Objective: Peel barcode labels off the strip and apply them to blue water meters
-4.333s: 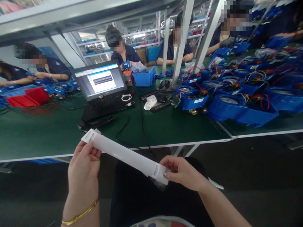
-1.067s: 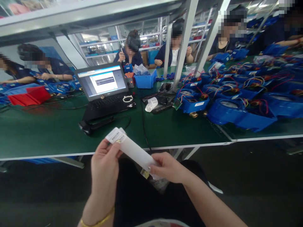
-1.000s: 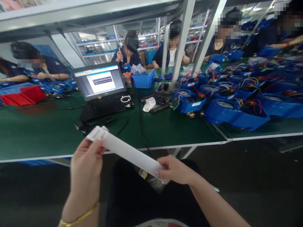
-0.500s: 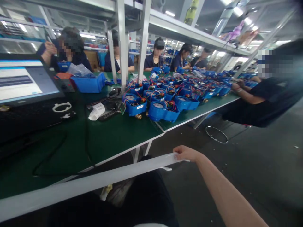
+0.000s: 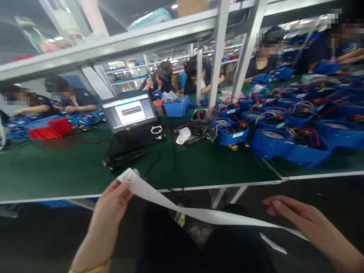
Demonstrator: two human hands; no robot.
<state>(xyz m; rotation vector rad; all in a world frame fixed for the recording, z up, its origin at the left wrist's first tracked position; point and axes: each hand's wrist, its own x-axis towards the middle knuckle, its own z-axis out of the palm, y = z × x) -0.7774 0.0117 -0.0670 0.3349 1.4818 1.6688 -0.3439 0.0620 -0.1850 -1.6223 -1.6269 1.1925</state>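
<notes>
Stretching between both hands, a long white strip of thin label-backing paper (image 5: 182, 209) hung over the lap, below the front edge of the green bench (image 5: 57, 170). The left hand (image 5: 113, 199) pinched its curled upper end between thumb and fingers; the right hand (image 5: 295, 217) lay over the far end, fingers extended, its grip hidden. The strip looked light, limp and easy to tear or twist, best held by its ends. A black laptop (image 5: 131, 123), a trailing black cable (image 5: 173, 159) and blue plastic meter housings (image 5: 273, 138) crowded the bench behind it.
</notes>
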